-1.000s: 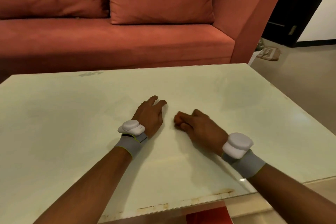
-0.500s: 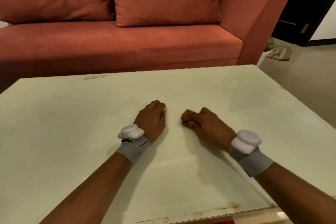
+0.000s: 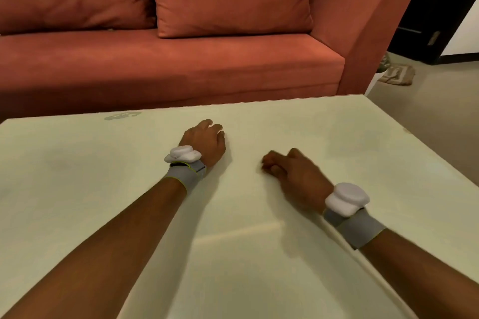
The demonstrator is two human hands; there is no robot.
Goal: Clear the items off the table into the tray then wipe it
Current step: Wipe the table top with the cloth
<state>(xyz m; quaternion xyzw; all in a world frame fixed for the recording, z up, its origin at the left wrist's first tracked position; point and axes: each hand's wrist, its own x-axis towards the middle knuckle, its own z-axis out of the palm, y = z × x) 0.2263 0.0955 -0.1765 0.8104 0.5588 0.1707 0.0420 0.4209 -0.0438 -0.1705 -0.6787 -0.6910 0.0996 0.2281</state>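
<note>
The pale green glass table (image 3: 77,189) fills the lower part of the head view. My left hand (image 3: 204,141) rests on it near the middle, knuckles up, fingers curled under and holding nothing. My right hand (image 3: 293,173) lies a little to the right and nearer to me, curled into a loose fist with nothing in it. The two hands are apart. Each wrist wears a grey band with a white device. No tray or cloth shows in this view.
A red sofa (image 3: 181,65) with two back cushions stands right behind the table's far edge. A faint grey logo mark (image 3: 121,116) sits near that edge. To the right are bare floor, a small mat (image 3: 398,74) and a dark door (image 3: 440,8).
My left hand's fingers went from stretched flat to curled under. Both hands sit slightly farther across the table, and the view has tilted up a little.
</note>
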